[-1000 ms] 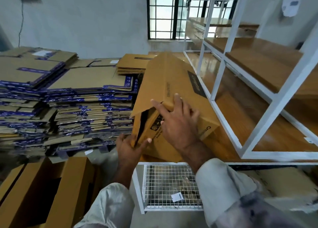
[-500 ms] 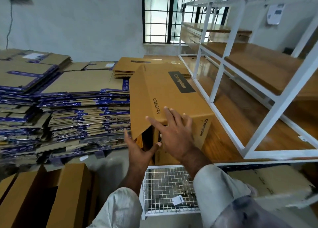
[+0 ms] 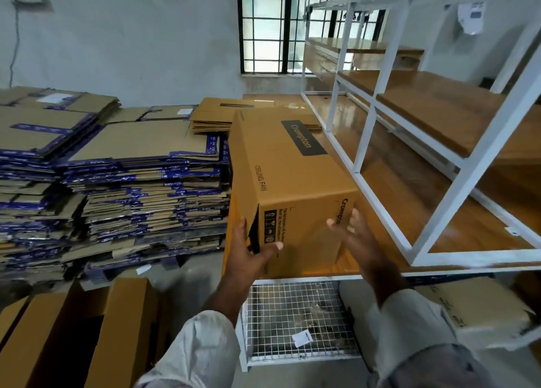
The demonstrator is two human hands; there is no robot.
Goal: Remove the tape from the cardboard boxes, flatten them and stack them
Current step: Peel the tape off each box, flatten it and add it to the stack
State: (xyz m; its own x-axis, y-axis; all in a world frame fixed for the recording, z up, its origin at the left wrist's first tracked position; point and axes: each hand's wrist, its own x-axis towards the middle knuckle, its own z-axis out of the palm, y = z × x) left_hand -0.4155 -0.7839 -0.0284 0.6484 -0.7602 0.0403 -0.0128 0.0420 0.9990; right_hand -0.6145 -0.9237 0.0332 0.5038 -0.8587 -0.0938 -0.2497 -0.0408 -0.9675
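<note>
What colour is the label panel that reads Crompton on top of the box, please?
Black, with brownish lettering, on the box's label panel; head view.

Brown Crompton box point(image 3: 289, 182) lying lengthwise on wooden shelf point(image 3: 409, 194)

Printed "CEILING FAN" on top, near end flap gaping along its left edge; flattened cartons with blue tape point(image 3: 117, 182) sitting stacked high just beside it, to the left.

the near end of the cardboard box point(image 3: 292, 182) is being flanked by the left hand point(image 3: 248, 256) and right hand point(image 3: 355, 235). its left side is being crowded by stacks of flattened cartons point(image 3: 131, 182), its right by the white shelf frame point(image 3: 439, 165); open wooden shelf surface point(image 3: 424, 206) is being left beyond.
</note>
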